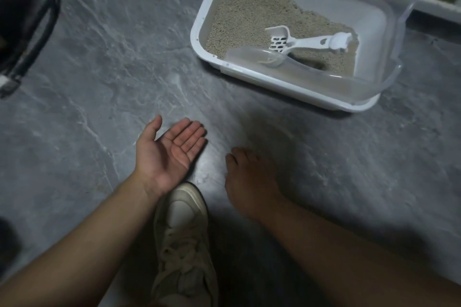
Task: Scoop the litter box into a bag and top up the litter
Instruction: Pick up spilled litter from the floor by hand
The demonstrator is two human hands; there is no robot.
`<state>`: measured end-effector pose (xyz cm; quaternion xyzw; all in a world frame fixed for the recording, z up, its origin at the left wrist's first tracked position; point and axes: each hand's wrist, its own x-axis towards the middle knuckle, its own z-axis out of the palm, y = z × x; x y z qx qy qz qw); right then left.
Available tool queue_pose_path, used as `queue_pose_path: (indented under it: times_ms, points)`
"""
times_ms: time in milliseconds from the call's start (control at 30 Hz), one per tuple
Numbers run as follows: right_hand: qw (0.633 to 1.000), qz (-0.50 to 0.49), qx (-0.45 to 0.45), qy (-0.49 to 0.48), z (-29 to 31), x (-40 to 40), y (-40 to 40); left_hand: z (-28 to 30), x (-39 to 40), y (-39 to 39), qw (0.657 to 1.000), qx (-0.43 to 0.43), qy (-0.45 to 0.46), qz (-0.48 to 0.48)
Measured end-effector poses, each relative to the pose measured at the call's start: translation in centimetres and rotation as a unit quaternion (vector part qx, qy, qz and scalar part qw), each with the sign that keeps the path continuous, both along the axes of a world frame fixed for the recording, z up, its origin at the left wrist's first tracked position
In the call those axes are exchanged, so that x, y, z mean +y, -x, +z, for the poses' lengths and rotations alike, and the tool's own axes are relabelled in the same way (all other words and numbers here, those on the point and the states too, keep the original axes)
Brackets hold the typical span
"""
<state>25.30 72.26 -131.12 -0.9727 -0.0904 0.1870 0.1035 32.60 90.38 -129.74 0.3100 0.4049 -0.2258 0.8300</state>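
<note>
The fingers point(192, 136) of the left hand point(166, 154) lie straight and side by side, palm turned up, thumb spread away, holding nothing and touching nothing. The right hand point(249, 182), just right of frame centre, is palm down in shadow with its fingers loosely drooped toward the floor point(99, 82); it also grips nothing, though whether the tips touch the floor is unclear. Both hands hover low in the middle of the frame, above a pale shoe point(183, 239) at the bottom centre, which suggests the person is crouched and ready to start but not yet reaching.

Well apart from the hands, in the upper right of the frame, sits the white litter box point(199, 32), its litter point(249, 12) banked toward the left side. A white slotted scoop point(299, 41) lies on the litter inside it, handle pointing right, probably left there to be at hand. No bag is visible. Dark cables point(37, 20) run along the upper left.
</note>
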Motion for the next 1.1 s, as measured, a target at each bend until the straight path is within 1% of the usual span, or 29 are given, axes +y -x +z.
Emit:
queue_pose_path:
  times_ms: [67,167,300,467,600,700,800,933,1000,1100]
  points:
    - [0.999,-0.003,-0.039,-0.002,-0.4,0.0,-0.8,-0.3,0.1,0.2,1.0,0.002,-0.004,-0.007]
    - [0.998,0.001,-0.065,-0.016,-1.0,0.4,-2.8,-0.6,0.1,0.2,1.0,0.005,-0.007,-0.014]
    - [0.997,-0.008,-0.076,-0.03,-1.6,1.0,-4.9,-0.8,-0.1,0.4,1.0,0.007,-0.011,-0.022]
    - [0.993,-0.055,-0.093,-0.044,-1.2,0.0,-3.4,-1.0,-0.1,0.5,0.999,0.011,-0.02,-0.031]
    - [0.994,-0.081,-0.074,-0.028,-1.6,-1.2,-2.3,-1.2,-0.1,0.6,0.999,0.018,-0.027,-0.034]
    - [0.995,-0.068,-0.068,-0.035,-2.0,-1.3,-3.3,-1.3,-0.1,0.7,0.998,0.024,-0.033,-0.038]
    - [0.995,-0.055,-0.059,-0.062,-1.2,-0.9,-4.9,-1.3,-0.2,0.7,0.998,0.025,-0.037,-0.046]
    - [0.994,-0.084,-0.045,-0.049,0.4,-2.5,-4.8,-1.1,-0.2,0.6,0.998,0.024,-0.032,-0.043]
    - [0.998,-0.06,-0.021,-0.028,0.6,-3.8,-3.0,-0.9,-0.5,0.5,0.998,0.022,-0.027,-0.043]
    - [0.998,-0.028,0.046,-0.02,0.4,-4.6,-0.2,-0.7,-1.0,0.4,0.998,0.021,-0.023,-0.048]
